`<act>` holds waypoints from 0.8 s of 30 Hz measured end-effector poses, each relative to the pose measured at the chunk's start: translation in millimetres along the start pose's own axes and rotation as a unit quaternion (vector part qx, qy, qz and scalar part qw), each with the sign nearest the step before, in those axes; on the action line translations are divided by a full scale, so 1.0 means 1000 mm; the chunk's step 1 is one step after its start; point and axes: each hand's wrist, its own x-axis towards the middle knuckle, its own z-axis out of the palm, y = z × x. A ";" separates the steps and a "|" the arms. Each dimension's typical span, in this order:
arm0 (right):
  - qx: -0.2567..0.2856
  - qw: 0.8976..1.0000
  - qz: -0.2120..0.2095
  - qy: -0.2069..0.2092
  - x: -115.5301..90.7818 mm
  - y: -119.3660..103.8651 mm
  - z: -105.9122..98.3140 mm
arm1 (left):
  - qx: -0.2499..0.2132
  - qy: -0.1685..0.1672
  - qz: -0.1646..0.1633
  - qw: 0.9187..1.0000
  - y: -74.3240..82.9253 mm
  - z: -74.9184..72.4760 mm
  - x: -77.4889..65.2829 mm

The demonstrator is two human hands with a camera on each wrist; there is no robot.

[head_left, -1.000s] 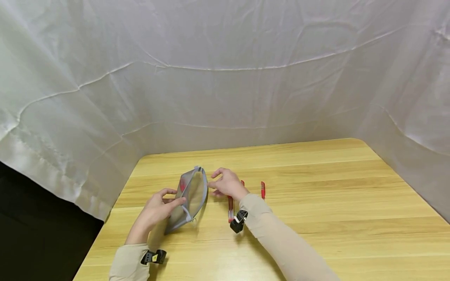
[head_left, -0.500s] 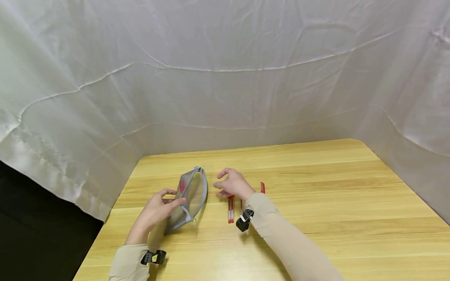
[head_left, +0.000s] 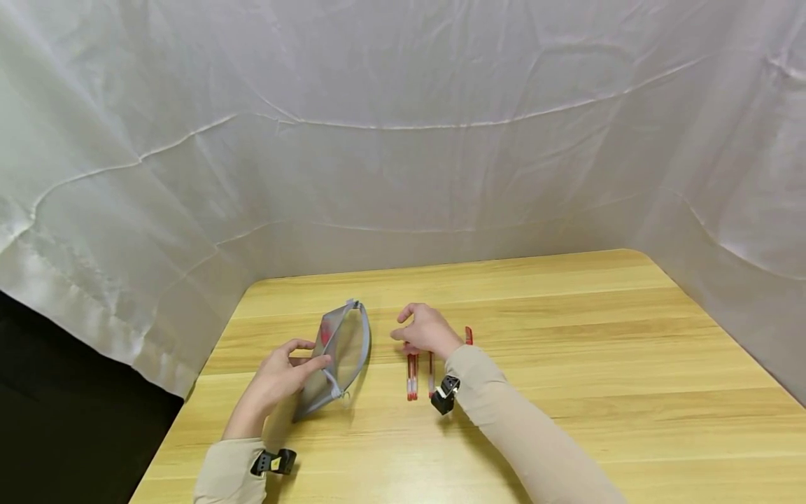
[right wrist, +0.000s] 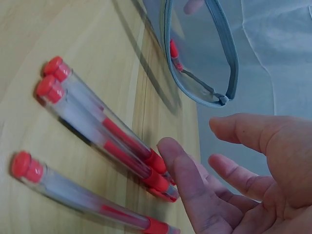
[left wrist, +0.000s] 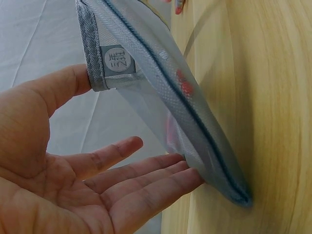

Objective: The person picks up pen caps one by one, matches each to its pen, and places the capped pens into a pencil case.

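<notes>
A grey see-through mesh pouch (head_left: 366, 341) stands tilted on its side, mouth open to the right, with something red inside. My left hand (head_left: 282, 371) holds its near edge, thumb at the rim band and fingers against the mesh (left wrist: 146, 100). To the right, my right hand (head_left: 429, 332) hovers over the pens with nothing in its spread fingers. Two red-capped pens (head_left: 412, 378) lie side by side beneath it. A third pen (head_left: 431, 374) lies just right of them, and the red cap of another pen (head_left: 469, 335) shows past the wrist.
The wooden table (head_left: 567, 336) extends well to the right of the pens. Pale grey curtain (head_left: 441, 175) hangs behind it and along the sides. Dark cloth (head_left: 75, 406) is at the lower left.
My right hand has moved a little to the right, away from the pouch mouth and over the pens. The left hand and the pouch have hardly moved.
</notes>
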 end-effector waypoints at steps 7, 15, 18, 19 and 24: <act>-0.026 1.000 -0.005 -0.002 -0.003 -0.002 -0.002 | 0.001 0.001 -0.002 1.000 0.000 0.000 0.001; -0.048 0.999 -0.005 0.000 -0.007 -0.007 -0.004 | 0.000 0.000 0.001 1.000 -0.001 0.000 0.002; -0.056 0.998 -0.004 0.001 -0.007 -0.007 -0.005 | 0.001 0.000 0.002 1.000 -0.001 0.000 0.002; -0.059 0.998 -0.004 0.002 -0.006 -0.006 -0.006 | 0.001 0.000 0.002 1.000 -0.001 0.000 0.002; -0.065 0.998 -0.004 0.007 -0.004 -0.004 -0.006 | 0.000 -0.002 -0.001 1.000 -0.001 0.000 0.001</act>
